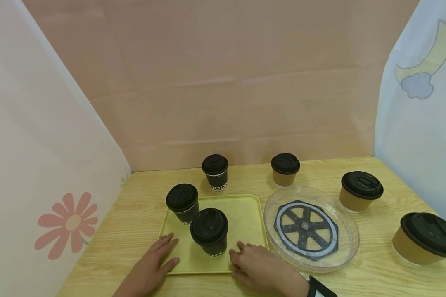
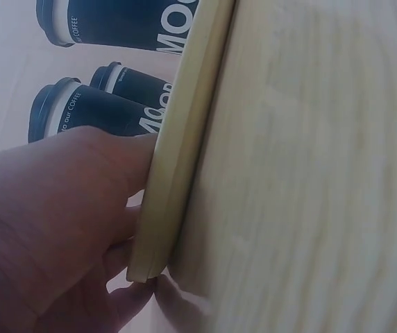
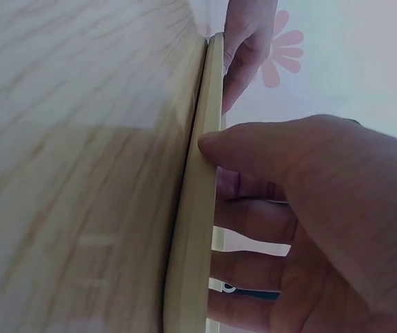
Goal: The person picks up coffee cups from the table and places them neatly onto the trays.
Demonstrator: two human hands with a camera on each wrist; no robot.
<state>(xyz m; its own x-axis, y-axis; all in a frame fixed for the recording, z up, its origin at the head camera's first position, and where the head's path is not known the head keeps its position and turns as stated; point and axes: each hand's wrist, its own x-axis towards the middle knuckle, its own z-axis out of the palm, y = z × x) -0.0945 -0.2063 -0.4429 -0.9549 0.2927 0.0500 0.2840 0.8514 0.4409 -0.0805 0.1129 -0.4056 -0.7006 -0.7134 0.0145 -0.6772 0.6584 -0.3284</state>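
Observation:
A yellow tray point(image 1: 241, 214) lies on the wooden table. On it stand two black lidded coffee cups, a front one point(image 1: 209, 233) and one behind it to the left point(image 1: 183, 204). My left hand point(image 1: 148, 264) rests at the tray's front left corner, thumb over the front rim and fingers along the left side. At the front right, my right hand point(image 1: 260, 264) touches the tray with relaxed, slightly bent fingers. In the right wrist view its thumb point(image 3: 247, 149) lies against the tray's edge point(image 3: 191, 250). The cups show white lettering in the left wrist view.
Behind the tray stands another black coffee cup point(image 1: 216, 173). A round clear plastic dish point(image 1: 347, 235) with a dark spoked wheel inside sits right beside the tray. Three brown cups with black lids point(image 1: 283, 175), point(image 1: 358, 194), point(image 1: 423, 243) stand around it. Cloth walls point(image 1: 226, 82) enclose the table.

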